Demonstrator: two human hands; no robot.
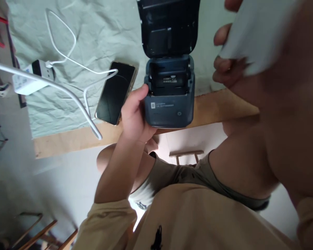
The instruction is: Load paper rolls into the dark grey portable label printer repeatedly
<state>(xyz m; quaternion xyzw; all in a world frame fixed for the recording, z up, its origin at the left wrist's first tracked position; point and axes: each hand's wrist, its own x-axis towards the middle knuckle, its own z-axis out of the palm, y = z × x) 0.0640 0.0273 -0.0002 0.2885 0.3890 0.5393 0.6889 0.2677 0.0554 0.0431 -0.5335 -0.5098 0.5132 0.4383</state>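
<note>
My left hand [135, 116] grips the left side of a dark blue label printer [169, 116], its thumb on the near left edge. The printer's black lid [169, 31] stands wide open, tipped back. Its inner bay shows no roll, only a small printed label at the back. At the upper right, close to the camera, my right hand [232, 66] is closed around a white, paper-like piece [258, 34], smeared by motion. Its fingertips show along the left edge of the piece. Beside my left hand lies a phone [116, 92], screen up and dark.
A white power strip [32, 78] with a charger sits on the green tablecloth [94, 31]. A white cable [67, 53] loops from it, crossing the phone. Another thick white cord [65, 92] passes in front. The wooden table edge [67, 139] runs above my lap.
</note>
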